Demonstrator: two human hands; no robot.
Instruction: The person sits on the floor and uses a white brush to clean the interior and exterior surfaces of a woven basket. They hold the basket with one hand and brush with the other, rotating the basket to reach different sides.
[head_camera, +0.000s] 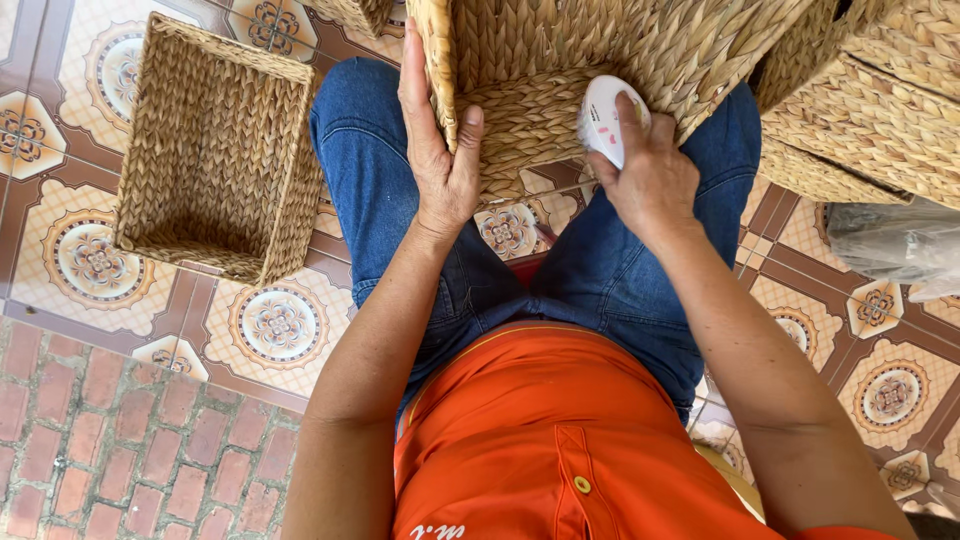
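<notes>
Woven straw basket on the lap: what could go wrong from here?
1. The woven straw basket is steadied only by the left hand on its rim, resting over the knees; it could tip or slide off.
2. The right hand presses a small white oval device against the weave; the device could snag fibres or slip from the grip.
3. Stacked woven baskets crowd the right elbow and could be knocked.

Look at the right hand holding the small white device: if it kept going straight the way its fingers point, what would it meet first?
The right hand points up into the woven basket on the lap. The white device it holds already seems pressed against the basket's side, so the weave would likely come first, though depth is hard to judge.
</notes>
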